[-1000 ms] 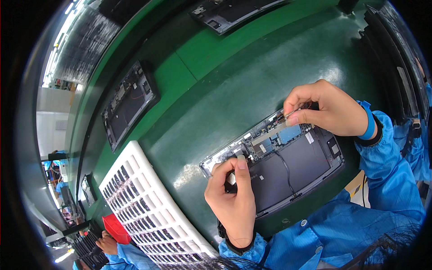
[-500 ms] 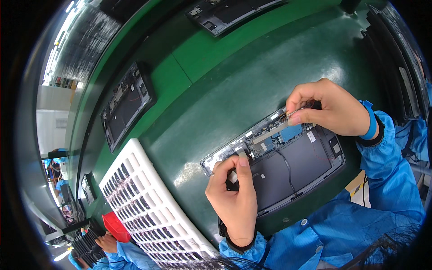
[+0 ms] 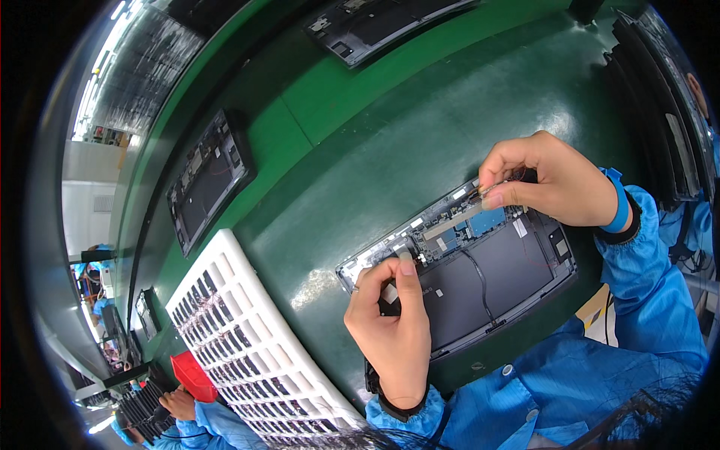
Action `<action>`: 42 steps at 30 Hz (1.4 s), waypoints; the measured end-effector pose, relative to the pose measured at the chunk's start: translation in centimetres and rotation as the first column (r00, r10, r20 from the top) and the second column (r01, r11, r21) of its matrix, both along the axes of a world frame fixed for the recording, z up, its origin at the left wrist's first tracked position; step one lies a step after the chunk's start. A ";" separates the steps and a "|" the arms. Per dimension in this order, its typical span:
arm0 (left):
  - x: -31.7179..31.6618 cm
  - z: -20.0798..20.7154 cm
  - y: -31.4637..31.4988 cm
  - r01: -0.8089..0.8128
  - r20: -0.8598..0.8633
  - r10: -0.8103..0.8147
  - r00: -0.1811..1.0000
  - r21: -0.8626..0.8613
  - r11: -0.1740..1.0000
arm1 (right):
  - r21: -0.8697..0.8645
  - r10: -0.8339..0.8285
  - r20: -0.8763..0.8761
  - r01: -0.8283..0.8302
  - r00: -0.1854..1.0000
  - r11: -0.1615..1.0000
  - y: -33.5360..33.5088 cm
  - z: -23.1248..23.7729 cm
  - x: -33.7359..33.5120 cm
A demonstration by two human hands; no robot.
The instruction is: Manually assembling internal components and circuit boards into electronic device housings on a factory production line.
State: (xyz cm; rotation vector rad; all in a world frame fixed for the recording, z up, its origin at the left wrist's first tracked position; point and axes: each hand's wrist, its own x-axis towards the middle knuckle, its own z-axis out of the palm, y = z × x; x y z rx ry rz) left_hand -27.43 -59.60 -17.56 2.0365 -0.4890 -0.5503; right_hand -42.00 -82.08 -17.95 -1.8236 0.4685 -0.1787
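Note:
A dark grey laptop base [image 3: 517,277] lies open at a slant in front of me, its inside showing. Along its far side runs a circuit board [image 3: 487,221] with blue patches and a long pale metal strip [image 3: 454,225]. My right hand [image 3: 551,180] pinches thumb against fingers at the board's right end. My left hand [image 3: 390,322] is closed in a pinch by the left end of the board, near the base's left corner. Its fingers hide what is between them. A black cable [image 3: 480,285] crosses the base toward its near edge.
A white slotted tray [image 3: 247,300] with several small dark parts and thin wires stands left. Laptop bases [image 3: 210,180] lie on the bright green strip [image 3: 281,124] beyond. Black panels [image 3: 652,112] stand stacked at right. Another person's hand [image 3: 178,403] is near a red bin [image 3: 193,377].
The laptop bases on the green strip have shifted slightly left. Another person's hand has come into view at the right edge. My own hands have barely moved.

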 end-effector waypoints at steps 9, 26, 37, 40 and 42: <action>0.0 -0.2 -0.2 -0.005 0.004 0.005 1.000 0.017 1.000 | 0.016 0.010 -0.006 -0.010 1.000 1.000 -0.3 -0.1 0.0; 0.7 -1.3 0.3 -0.020 -0.010 0.019 1.000 -0.019 1.000 | 0.068 -0.020 -0.005 0.021 1.000 0.998 0.4 -1.3 0.7; 1.0 -1.8 0.8 0.001 0.016 -0.001 1.000 -0.028 1.000 | 0.114 -0.061 -0.034 0.064 0.998 0.991 1.2 -0.9 1.0; 1.1 -1.4 0.9 0.029 0.019 -0.029 0.999 -0.006 1.000 | 0.098 -0.061 -0.005 0.061 0.998 0.993 1.3 -1.2 1.1; 1.4 -1.8 1.1 0.071 0.029 -0.070 0.997 -0.023 0.997 | 0.056 -0.055 0.015 0.054 0.998 0.997 1.3 -1.2 1.2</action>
